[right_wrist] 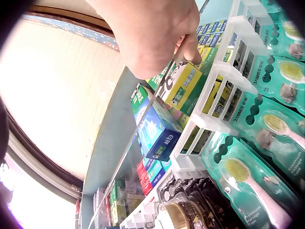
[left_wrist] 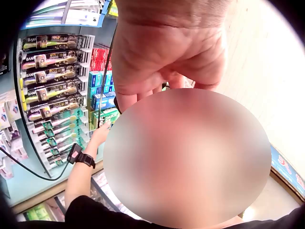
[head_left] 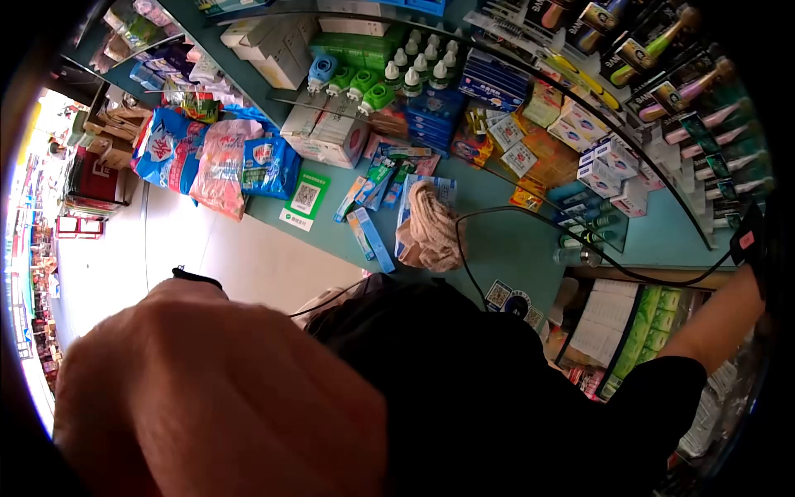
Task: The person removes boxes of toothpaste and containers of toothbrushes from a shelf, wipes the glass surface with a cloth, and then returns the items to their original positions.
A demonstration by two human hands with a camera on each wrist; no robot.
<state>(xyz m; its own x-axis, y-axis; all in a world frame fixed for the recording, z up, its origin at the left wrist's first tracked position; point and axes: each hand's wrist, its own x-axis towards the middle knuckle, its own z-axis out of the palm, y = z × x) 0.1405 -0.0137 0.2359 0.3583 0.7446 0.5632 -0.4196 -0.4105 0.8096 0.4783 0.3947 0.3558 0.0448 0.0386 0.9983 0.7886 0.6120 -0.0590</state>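
Work appears early: the toothpaste box (right_wrist: 185,87) sits at the shelf (right_wrist: 114,121), removal apparently outstanding, right hand (right_wrist: 151,36) against it, grip unconfirmed; left hand (left_wrist: 169,52) raised, finger spread and any hold undeterminable.

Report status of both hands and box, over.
Left hand raised, grip unclear. Right hand at yellow-green box, grip unclear. Glass edge, white rack close by.

Teal surface (head_left: 517,269), beige-pink cloth (head_left: 432,228), green card (head_left: 306,199) with black-and-white QR pattern at left, yellow-and-green box (right_wrist: 185,88) at right
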